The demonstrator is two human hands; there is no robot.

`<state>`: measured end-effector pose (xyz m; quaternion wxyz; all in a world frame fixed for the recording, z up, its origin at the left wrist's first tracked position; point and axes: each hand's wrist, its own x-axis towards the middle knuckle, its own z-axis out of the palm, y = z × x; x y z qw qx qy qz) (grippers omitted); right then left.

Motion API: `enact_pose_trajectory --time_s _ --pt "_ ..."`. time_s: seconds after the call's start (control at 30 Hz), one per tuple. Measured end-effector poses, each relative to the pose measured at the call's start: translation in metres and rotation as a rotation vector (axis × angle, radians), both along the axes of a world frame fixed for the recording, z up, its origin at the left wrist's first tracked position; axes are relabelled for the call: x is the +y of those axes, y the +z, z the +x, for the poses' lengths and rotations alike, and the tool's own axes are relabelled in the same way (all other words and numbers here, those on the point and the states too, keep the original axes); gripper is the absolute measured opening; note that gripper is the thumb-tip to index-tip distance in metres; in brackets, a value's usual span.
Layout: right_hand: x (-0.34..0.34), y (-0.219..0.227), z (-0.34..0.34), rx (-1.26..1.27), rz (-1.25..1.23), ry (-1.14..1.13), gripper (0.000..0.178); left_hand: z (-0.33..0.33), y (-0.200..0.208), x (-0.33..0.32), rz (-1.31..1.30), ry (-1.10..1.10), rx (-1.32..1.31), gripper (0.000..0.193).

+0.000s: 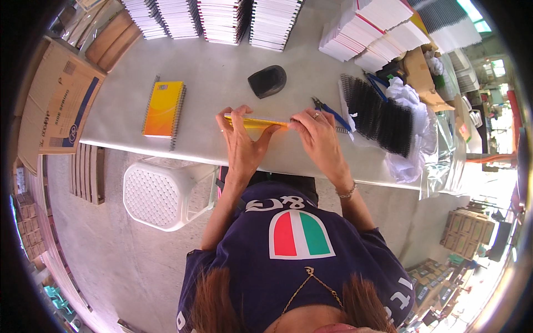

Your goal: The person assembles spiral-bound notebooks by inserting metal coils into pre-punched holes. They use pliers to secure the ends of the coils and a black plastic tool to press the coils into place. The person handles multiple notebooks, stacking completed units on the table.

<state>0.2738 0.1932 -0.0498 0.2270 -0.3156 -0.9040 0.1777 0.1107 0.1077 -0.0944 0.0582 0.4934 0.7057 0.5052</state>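
Observation:
My left hand is closed around a yellow-orange notebook, held edge-on above the table's front part, with thumb and fingers on opposite sides. At the notebook's right end, the fingers of my right hand are pinched together. A short piece of spiral binding coil sticks out past that hand, roughly in line with the notebook's edge; the stretch between is hidden by my hand. Blue-handled pliers lie just beyond my right hand. Off to the left rests another yellow-orange spiral notebook, its coil along the right side.
A black rounded object lies mid-table. Many black coils rest on white wrapping at right. Stacks of notebooks and white-paged blocks line the back. A cardboard box stands left, with a white stool below the edge.

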Motion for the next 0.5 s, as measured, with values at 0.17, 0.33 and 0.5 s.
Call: enact_pose_trajectory --time_s 0.17,0.33,0.5 --pt "0.039 0.004 -0.016 0.16 -0.215 0.103 0.026 -0.044 0.007 -0.008 0.009 -0.179 -0.009 0.068" --pt "0.073 -0.043 -0.066 0.143 -0.007 0.076 0.045 -0.067 0.007 -0.008 -0.01 -0.172 -0.007 0.073" --pt "0.076 -0.015 -0.038 0.696 -1.652 0.433 0.04 -0.067 -0.009 -0.009 0.031 -0.146 -0.034 0.078"
